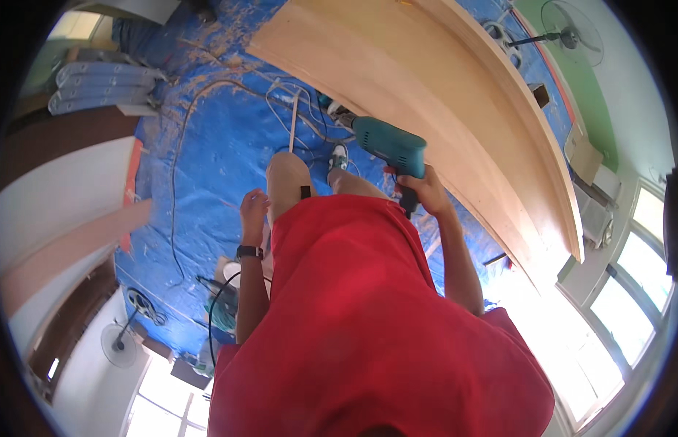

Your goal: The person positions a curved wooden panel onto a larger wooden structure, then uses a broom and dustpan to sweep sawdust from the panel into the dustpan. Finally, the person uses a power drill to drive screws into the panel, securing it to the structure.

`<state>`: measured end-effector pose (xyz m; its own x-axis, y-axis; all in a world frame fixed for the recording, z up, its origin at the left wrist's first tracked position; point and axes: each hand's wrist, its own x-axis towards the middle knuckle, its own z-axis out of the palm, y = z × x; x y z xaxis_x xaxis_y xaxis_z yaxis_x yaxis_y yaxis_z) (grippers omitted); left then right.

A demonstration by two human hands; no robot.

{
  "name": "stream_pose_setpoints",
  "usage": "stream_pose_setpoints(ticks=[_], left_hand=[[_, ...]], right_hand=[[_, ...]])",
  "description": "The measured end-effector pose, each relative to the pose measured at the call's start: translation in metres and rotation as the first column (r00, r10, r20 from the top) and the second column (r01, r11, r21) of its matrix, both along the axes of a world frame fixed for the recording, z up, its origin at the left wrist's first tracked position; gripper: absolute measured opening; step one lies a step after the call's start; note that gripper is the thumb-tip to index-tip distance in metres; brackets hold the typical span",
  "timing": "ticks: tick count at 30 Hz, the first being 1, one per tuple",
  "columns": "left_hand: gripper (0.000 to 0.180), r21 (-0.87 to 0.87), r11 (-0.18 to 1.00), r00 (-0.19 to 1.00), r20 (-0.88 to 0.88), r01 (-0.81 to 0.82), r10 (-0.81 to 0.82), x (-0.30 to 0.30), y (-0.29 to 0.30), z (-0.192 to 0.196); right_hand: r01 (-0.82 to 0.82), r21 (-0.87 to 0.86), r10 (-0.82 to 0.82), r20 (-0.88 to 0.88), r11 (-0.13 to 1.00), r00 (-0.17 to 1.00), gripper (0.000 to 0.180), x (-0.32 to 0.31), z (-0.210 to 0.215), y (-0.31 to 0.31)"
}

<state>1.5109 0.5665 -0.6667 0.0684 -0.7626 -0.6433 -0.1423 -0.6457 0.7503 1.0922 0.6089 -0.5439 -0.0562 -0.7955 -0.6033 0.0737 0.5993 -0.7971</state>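
Note:
My right hand [425, 191] is wrapped round the handle of a teal power drill [388, 140]. The drill's chuck points up and to the left, beside the near edge of a large pale wooden panel [455, 95]. My left hand [254, 208] hangs by my left knee with nothing visible in it, its fingers loosely bent and a little apart. A dark watch [249, 252] is on that wrist.
A blue tarp [215, 146] strewn with wood shavings covers the floor. A dark cable [180, 138] curves across it at left, with pale looped cords [277, 93] ahead. Fans [119, 345] [568, 36] stand at the lower left and upper right. Boards [77, 233] line the left side.

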Motion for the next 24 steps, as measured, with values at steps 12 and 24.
stream_pose_setpoints(ticks=[12,24], left_hand=[[0.024,-0.122,0.605,0.47,-0.518,0.787,-0.715,-0.192,-0.199,0.029],[0.012,0.475,0.378,0.537,-0.84,0.795,-0.074,-0.108,-0.295,0.009]], right_hand=[[0.313,0.14,-0.306,-0.075,0.939,0.949,0.031,0.074,-0.001,-0.111],[0.61,0.149,-0.547,-0.315,0.778,0.775,0.03,0.227,0.023,-0.248]])
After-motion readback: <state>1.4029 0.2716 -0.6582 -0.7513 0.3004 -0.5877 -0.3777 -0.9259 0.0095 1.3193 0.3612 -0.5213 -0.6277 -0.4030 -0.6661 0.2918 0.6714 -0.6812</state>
